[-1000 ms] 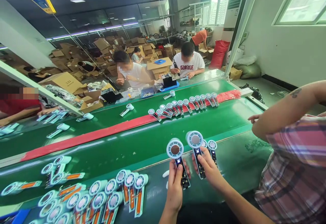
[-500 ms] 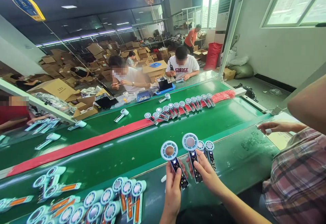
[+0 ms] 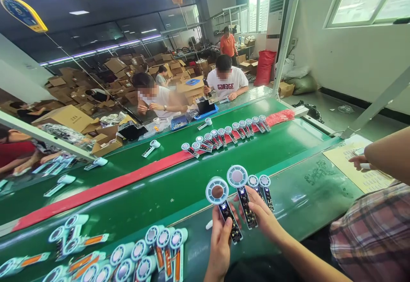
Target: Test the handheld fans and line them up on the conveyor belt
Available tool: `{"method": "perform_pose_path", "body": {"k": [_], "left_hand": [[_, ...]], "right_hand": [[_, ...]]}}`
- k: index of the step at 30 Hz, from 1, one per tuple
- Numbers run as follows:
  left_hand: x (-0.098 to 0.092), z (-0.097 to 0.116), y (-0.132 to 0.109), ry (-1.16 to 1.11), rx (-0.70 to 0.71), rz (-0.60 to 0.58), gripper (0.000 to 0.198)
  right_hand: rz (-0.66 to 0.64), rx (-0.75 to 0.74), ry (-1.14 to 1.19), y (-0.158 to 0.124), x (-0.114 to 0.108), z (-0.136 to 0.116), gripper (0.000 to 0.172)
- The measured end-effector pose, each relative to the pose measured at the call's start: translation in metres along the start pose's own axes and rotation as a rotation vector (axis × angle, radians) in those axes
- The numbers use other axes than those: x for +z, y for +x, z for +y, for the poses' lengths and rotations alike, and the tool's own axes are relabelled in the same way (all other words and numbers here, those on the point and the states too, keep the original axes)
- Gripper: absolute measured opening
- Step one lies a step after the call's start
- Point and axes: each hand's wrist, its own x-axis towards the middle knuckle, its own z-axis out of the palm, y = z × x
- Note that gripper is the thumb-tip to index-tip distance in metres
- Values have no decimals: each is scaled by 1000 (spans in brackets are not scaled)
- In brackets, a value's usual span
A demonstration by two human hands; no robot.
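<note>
My left hand (image 3: 221, 241) is closed around the handle of a light-blue handheld fan (image 3: 217, 191), thumb on its bare circuit board. In my right hand (image 3: 264, 215) is a second handheld fan (image 3: 237, 176), its round head raised and slightly higher. Small white lights glow on both boards. The two fans are held side by side, heads up, above the near edge of the green bench (image 3: 304, 196). Just beyond my right hand lie two more fans (image 3: 265, 181). A white pen-like object (image 3: 209, 224) shows partly beside my left hand.
Several fans with orange parts or boards showing lie at the near left (image 3: 123, 269). A row of fans (image 3: 221, 133) rests along the red strip (image 3: 105, 183) of the green conveyor (image 3: 153, 196). At right, a co-worker's hand (image 3: 360, 161) is over a yellowish sheet (image 3: 349, 168). Co-workers sit opposite.
The view has shifted slightly. Both hands still hold their fans, now a little closer together. The co-worker's hand at right has moved right, uncovering more of the sheet.
</note>
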Motion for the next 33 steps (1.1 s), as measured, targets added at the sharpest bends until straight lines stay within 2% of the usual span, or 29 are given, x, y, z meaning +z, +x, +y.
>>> {"method": "perform_pose_path", "body": {"k": [3,9,12,17,21,29,33], "left_hand": [[-3,2,-3,-54,-16,-87,88],[-11,-8,0,90,75,-63,85],[-9,-9,1,63,71,-87,85],[-6,-4,-1,-51,50,-173,88],[-8,-6,0,-55,48,-165,84],[-6,-2,-4,-67,66,-224,82],[-8,-6,-2,-26,43,-126,81]], "right_hand": [[-11,4,8,-1,2,-2,50],[-31,-87,-125,-4,3,-1,54],[-32,-99,-139,-5,0,2,53],[-29,-68,-5,-6,0,5,47],[-53,-32,103,-6,4,5,44],[-38,-27,109,-6,7,3,44],[-26,-31,52,-5,6,3,48]]}}
